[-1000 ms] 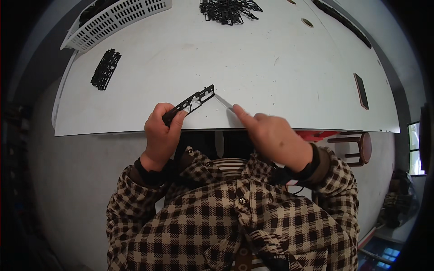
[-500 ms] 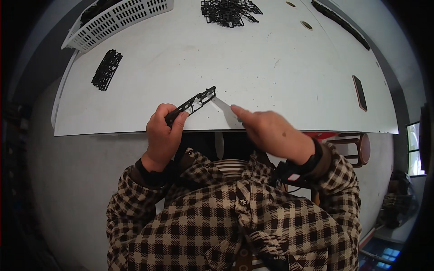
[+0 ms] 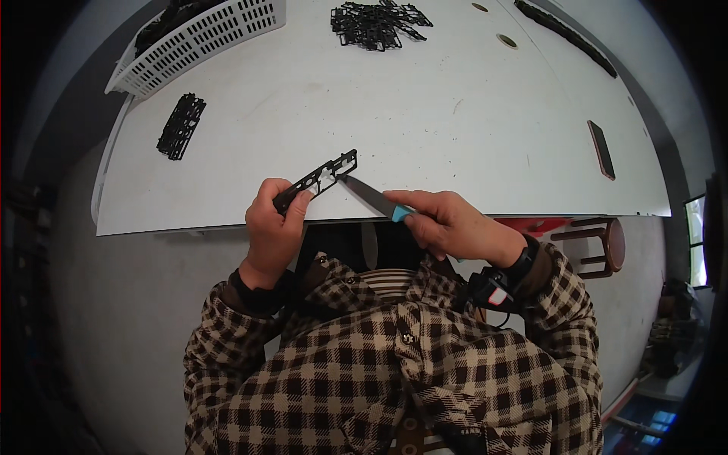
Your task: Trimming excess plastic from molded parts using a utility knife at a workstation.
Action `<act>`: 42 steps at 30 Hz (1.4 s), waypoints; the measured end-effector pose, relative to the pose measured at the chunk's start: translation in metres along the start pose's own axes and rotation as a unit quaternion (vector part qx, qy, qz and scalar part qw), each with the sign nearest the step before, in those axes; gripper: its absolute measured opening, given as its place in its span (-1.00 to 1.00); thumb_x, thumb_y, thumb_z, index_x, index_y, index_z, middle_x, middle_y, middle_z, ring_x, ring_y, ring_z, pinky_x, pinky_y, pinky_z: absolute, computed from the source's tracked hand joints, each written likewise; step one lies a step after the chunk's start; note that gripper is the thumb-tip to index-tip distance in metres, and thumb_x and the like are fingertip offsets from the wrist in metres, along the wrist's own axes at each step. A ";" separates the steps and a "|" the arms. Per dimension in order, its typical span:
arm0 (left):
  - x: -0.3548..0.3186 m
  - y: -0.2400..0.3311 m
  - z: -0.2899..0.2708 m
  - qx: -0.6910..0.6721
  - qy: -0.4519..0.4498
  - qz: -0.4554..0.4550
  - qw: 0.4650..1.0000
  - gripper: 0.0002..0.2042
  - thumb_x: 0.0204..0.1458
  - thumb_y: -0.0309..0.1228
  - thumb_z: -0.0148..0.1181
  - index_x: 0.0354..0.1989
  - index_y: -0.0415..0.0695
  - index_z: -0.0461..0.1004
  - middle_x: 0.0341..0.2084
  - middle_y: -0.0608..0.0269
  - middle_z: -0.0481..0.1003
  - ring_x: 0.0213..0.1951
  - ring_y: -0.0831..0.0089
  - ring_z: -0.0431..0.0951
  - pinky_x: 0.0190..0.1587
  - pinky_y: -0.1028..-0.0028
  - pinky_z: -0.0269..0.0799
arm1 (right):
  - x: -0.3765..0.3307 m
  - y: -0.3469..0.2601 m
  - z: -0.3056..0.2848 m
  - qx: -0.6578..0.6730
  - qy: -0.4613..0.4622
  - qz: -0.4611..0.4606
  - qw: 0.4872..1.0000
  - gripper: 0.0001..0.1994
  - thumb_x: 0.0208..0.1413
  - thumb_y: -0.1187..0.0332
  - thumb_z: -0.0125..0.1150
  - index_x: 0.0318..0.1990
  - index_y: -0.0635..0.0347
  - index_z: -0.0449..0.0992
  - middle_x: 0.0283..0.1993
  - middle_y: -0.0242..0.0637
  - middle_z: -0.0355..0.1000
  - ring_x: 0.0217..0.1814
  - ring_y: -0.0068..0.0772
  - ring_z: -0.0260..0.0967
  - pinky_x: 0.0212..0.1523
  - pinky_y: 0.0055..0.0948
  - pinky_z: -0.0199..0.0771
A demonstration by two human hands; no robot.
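Observation:
My left hand (image 3: pixel 274 220) is closed around the near end of a black, frame-like plastic part (image 3: pixel 324 176) with openings along its length. The part slants up and to the right above the table's front edge. A knife (image 3: pixel 371 199) with a turquoise handle is gripped in my right hand (image 3: pixel 459 227), the index finger stretched along the top of it. Its blade points up and left, and the tip meets or nearly meets the part's lower edge, close to its far end. My right palm hides most of the handle.
On the white table (image 3: pixel 303 106) lie a stack of black parts (image 3: pixel 181 127) at left and a tangled pile (image 3: pixel 379 24) at the back. A white slotted basket (image 3: pixel 201 45) stands back left. At right are a phone (image 3: pixel 601 150) and a long dark strip (image 3: pixel 565 36). Small dark crumbs are scattered about.
The knife has shifted down and left along the part's lower edge, and its turquoise handle now shows. My right hand has turned slightly. My left hand still grips the part.

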State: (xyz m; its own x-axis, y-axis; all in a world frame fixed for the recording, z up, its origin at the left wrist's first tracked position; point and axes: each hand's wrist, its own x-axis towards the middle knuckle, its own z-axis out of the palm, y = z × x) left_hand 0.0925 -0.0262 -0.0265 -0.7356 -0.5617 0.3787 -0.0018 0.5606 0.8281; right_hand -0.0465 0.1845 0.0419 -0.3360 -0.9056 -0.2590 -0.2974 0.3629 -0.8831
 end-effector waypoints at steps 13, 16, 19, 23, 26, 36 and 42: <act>0.001 -0.006 0.002 -0.018 0.017 0.038 0.999 -0.83 -0.04 -0.47 0.16 -0.44 -0.23 0.28 -0.73 0.34 0.28 -0.67 0.62 0.21 -0.60 0.58 0.19 | 0.002 0.005 0.010 -0.278 0.074 -0.178 0.941 -0.52 -0.04 0.58 -0.03 0.12 0.27 0.21 -0.65 -0.11 0.26 -0.68 -0.30 0.23 -0.60 -0.42 0.24; 0.000 -0.007 0.003 -0.030 0.015 0.036 0.999 -0.83 -0.04 -0.46 0.16 -0.44 -0.23 0.28 -0.73 0.34 0.29 -0.66 0.62 0.22 -0.59 0.59 0.19 | -0.001 0.001 0.013 -0.373 0.087 -0.191 0.904 -0.50 -0.07 0.59 -0.02 0.13 0.28 0.20 -0.64 -0.13 0.27 -0.67 -0.29 0.25 -0.61 -0.42 0.25; -0.001 -0.007 0.004 -0.045 0.016 0.032 0.998 -0.83 -0.04 -0.46 0.16 -0.43 -0.24 0.29 -0.72 0.34 0.30 -0.64 0.62 0.24 -0.58 0.59 0.21 | -0.006 -0.004 0.024 -0.490 0.109 -0.200 0.841 -0.47 -0.09 0.57 -0.01 0.14 0.29 0.18 -0.61 -0.17 0.26 -0.67 -0.29 0.26 -0.62 -0.41 0.27; 0.000 -0.007 0.006 -0.050 0.024 0.015 0.998 -0.83 -0.03 -0.45 0.16 -0.42 -0.24 0.29 -0.70 0.33 0.34 -0.63 0.61 0.26 -0.55 0.60 0.23 | -0.004 0.002 0.050 -0.576 0.126 -0.118 0.799 -0.45 -0.09 0.53 -0.02 0.16 0.28 0.15 -0.57 -0.21 0.25 -0.66 -0.30 0.26 -0.66 -0.41 0.28; -0.001 -0.009 0.006 -0.041 0.025 0.031 0.998 -0.83 -0.03 -0.44 0.15 -0.41 -0.24 0.29 -0.68 0.32 0.36 -0.62 0.61 0.29 -0.54 0.59 0.24 | 0.001 0.007 0.059 -0.611 0.184 -0.122 0.760 -0.43 -0.08 0.51 -0.02 0.18 0.26 0.11 -0.56 -0.17 0.25 -0.64 -0.29 0.28 -0.69 -0.37 0.25; -0.001 -0.010 0.000 -0.013 -0.018 0.013 1.000 -0.86 0.03 -0.50 0.09 -0.34 -0.27 0.26 -0.48 0.26 0.47 -0.43 0.65 0.40 -0.35 0.65 0.32 | 0.002 0.006 0.025 -0.428 0.130 -0.189 0.874 -0.49 -0.08 0.52 -0.03 0.12 0.24 0.18 -0.57 -0.19 0.29 -0.63 -0.22 0.27 -0.62 -0.32 0.27; 0.000 -0.008 0.002 -0.064 0.026 0.040 0.997 -0.84 -0.01 -0.45 0.14 -0.39 -0.23 0.28 -0.64 0.32 0.41 -0.60 0.63 0.29 -0.54 0.61 0.23 | -0.011 -0.005 0.031 -0.535 0.193 -0.171 0.804 -0.53 -0.08 0.51 0.03 0.08 0.21 0.22 -0.59 -0.13 0.34 -0.60 -0.19 0.31 -0.60 -0.31 0.26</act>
State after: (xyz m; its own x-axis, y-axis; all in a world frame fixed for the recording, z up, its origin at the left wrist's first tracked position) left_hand 0.0910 -0.0292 -0.0344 -0.6935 -0.5516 0.4634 0.1442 0.5239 0.8395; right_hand -0.0139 0.1862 0.0372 -0.2619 -0.9322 0.2497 -0.9612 0.2753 0.0195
